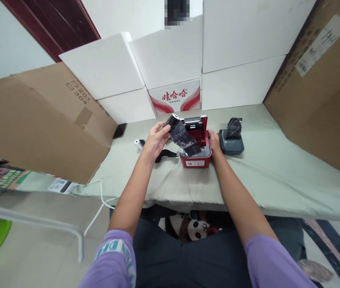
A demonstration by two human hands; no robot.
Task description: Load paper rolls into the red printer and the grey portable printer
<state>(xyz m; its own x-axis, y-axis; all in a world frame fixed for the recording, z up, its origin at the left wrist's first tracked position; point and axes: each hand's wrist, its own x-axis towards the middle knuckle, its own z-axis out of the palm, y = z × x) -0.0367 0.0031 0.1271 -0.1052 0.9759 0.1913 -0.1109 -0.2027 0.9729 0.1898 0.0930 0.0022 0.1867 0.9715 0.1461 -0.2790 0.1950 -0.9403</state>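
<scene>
I couldn't see the fingertips of the right hand (214, 141); it lay against the side of the red box (195, 163), and whether it gripped I couldn't tell. The left hand (156, 141) pinched a roll (172, 120) above the box's other side. From it a black strip (186, 139) sloped into the open box, hiding part of the inside; its end was hard to make out. Below the left hand lay a dark curl (164, 154), partly covered and unclear. Left of that hand were a spool (139, 144) and, farther off, a phone (119, 131); just right of the right hand stood a grey device (232, 146).

Under everything lay a green cloth (163, 180), creased near the forearms. White boxes (170, 52) rose beyond both hands, a pixelated dark patch above them. Cartons (43, 128) flanked both sides, cut off at the edges.
</scene>
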